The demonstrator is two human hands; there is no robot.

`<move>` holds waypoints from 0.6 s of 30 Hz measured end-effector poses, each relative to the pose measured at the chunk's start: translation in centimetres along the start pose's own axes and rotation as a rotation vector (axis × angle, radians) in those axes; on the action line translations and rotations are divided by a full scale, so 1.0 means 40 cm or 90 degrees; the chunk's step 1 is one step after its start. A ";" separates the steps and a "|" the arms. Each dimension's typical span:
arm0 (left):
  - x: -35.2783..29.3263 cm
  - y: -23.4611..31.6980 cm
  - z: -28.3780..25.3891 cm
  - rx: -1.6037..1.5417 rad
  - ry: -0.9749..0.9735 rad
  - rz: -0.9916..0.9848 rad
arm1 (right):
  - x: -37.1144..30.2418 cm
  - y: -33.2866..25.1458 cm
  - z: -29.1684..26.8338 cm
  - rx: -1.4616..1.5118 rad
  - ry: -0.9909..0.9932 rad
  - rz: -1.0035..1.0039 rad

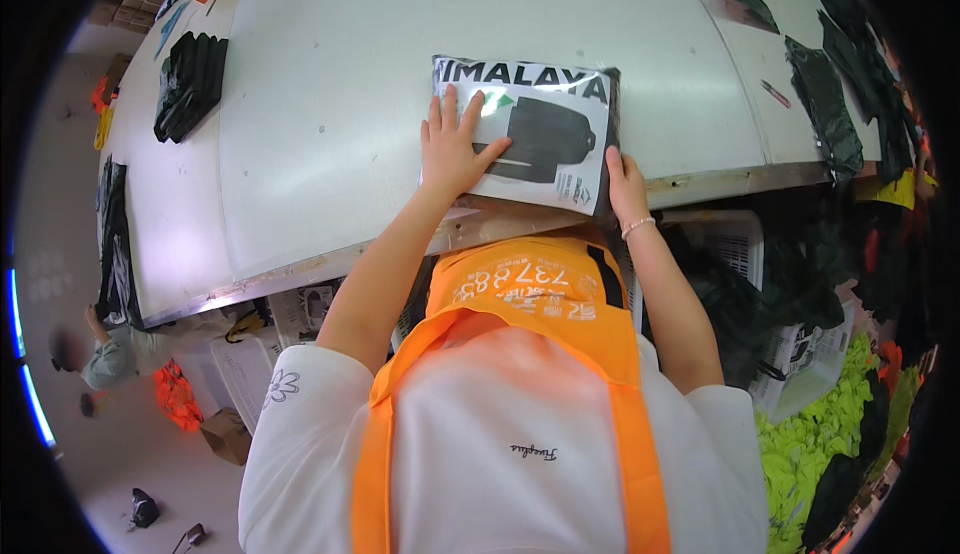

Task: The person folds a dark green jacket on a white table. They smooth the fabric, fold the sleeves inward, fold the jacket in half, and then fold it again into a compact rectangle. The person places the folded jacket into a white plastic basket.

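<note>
A flat plastic-wrapped garment package [540,189] lies at the table's near edge. Its white printed face carries a picture of a dark long-sleeved jacket, and dark material shows along its right side. My left hand [455,154] rests flat on the left part of the package, fingers spread. At the lower right corner, my right hand [627,192] grips the package's edge, with the thumb along the side and the other fingers partly hidden.
The large white table [330,134] fills the far side. Folded black bundles [190,84] lie at its left, dark garments [830,104] and a small red tool [775,94] at its right. Below right are a white crate [745,239] and a lime-green pile [815,444]. Another person [110,359] is at far left.
</note>
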State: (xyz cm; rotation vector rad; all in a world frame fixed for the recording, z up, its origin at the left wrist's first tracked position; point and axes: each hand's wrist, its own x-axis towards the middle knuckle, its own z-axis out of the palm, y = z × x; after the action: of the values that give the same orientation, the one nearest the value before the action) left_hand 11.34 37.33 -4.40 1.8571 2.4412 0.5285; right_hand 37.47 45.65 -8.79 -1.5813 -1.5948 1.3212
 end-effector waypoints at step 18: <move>-0.247 -0.159 -0.065 -1.336 0.046 -0.612 | 0.036 -0.008 -0.016 -0.045 -0.114 -0.044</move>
State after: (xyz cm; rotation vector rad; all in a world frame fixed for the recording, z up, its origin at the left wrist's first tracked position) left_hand 7.67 25.94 -5.52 -0.1769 0.9568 1.7373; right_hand 37.64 47.23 -8.62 -1.4691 -1.8061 1.4162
